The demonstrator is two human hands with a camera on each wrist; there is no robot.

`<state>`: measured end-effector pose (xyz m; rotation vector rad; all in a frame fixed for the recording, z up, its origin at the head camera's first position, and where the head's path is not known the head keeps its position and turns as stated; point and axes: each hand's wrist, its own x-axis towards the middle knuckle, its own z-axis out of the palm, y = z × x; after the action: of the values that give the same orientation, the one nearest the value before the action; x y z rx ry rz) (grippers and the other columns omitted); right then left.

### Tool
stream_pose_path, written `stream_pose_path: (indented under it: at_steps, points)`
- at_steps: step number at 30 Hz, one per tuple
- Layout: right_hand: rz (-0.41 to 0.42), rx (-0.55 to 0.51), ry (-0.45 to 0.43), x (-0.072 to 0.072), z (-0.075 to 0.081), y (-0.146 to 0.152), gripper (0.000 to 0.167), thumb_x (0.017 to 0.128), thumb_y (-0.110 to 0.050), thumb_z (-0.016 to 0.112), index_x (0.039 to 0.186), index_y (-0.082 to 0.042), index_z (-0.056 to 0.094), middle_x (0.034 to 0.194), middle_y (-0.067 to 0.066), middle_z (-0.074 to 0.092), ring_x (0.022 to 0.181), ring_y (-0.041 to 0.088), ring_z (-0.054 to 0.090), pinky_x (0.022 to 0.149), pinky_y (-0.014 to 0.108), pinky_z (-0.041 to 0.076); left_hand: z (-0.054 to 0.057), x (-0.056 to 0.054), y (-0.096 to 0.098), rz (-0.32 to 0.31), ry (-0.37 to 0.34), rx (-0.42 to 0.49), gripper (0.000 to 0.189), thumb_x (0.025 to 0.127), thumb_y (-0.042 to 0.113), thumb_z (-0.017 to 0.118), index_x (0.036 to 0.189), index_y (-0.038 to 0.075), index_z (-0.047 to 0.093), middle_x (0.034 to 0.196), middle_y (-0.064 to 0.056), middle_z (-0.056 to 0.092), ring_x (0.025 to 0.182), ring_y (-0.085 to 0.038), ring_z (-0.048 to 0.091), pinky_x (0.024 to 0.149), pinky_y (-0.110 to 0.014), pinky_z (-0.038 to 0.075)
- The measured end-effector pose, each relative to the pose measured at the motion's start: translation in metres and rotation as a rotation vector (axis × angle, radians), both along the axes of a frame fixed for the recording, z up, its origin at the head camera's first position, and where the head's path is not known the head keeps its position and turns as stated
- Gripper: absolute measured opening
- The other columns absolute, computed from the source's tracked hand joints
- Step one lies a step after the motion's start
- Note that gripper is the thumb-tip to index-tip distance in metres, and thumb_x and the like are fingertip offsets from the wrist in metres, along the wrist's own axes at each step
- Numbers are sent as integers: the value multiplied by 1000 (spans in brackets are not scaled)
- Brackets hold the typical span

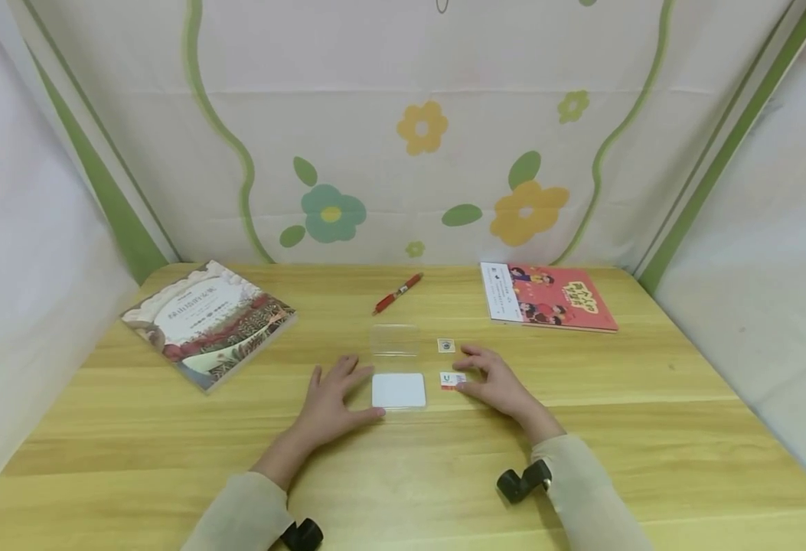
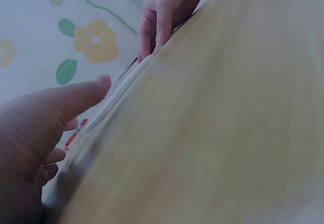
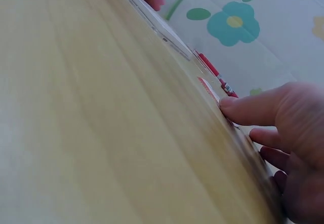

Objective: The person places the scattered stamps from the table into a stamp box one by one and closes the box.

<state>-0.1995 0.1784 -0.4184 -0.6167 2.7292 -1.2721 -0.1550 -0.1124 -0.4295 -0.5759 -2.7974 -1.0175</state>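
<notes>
- Small printed card (image 1: pixel 449 378), one: red strip along its near side; flat on the desk (image 1: pixel 409 490), about midway between left and right edges. Probably very light, thin, fairly stiff, apt to skid; best taken by opposite edges, one side tipped up first, without creasing.
- Right hand (image 1: pixel 500 385): fingers bent and parted, thumb on the card's near right part, forefinger close to its far side; whether pinched, cannot tell.
- Left hand (image 1: pixel 339 399): fingers spread well apart, nothing gripped; thumb and forefinger bracketing the left side of the white case (image 1: pixel 399 390), contact uncertain.
- White case: flat, clear-rimmed, just left of the card, long sides roughly parallel to the desk's near edge. Likely rigid, light, smooth; short sides best for holding.
- Clear cover (image 1: pixel 394 340): beyond the case, toward the far edge; probably slick, easily scratched.
- Square dark-marked card (image 1: pixel 446 346): just beyond the printed card, apart from it.
- Red pen (image 1: pixel 398 294): slanted, near the far edge.
- Pale book (image 1: pixel 208 323), red book (image 1: pixel 554 297): near far left and far right corners respectively.
- Room: broad toward near and right edges; narrow between case and card; forward of the case, limited by cover and pen.
</notes>
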Motion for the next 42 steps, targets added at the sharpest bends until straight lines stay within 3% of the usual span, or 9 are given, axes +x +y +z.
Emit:
stream_pose_path:
  at_steps: [13, 24, 34, 42]
  points:
    - [-16, 12, 54, 1, 0, -4, 16, 73, -10, 68, 88, -9, 63, 126, 17, 41, 118, 36, 30, 96, 49, 19, 0, 3, 3, 25, 36, -155, 65, 74, 54, 56, 125, 15, 47, 135, -16, 30, 125, -28, 19, 96, -54, 1]
    - [-30, 70, 97, 6, -3, -9, 9, 74, -4, 65, 81, -7, 58, 122, 20, 44, 115, 37, 33, 95, 47, 23, -3, 6, 4, 14, 41, -172, 63, 76, 52, 56, 125, 14, 47, 135, -16, 30, 125, -29, 18, 95, -55, 1]
    - [-59, 125, 198, 6, -1, -13, 10, 73, -5, 66, 81, -7, 60, 85, 1, 51, 82, 18, 45, 73, 34, 39, -3, 4, 4, 21, 63, -167, 62, 75, 51, 57, 125, 14, 48, 134, -16, 30, 125, -29, 20, 95, -55, 2]
    - [-45, 110, 196, 5, -1, -11, 15, 73, -2, 66, 87, -4, 62, 81, 0, 52, 70, 13, 45, 63, 28, 41, -4, 1, 5, 29, 48, -183, 63, 76, 54, 54, 126, 16, 47, 136, -14, 29, 125, -27, 19, 96, -53, 2]
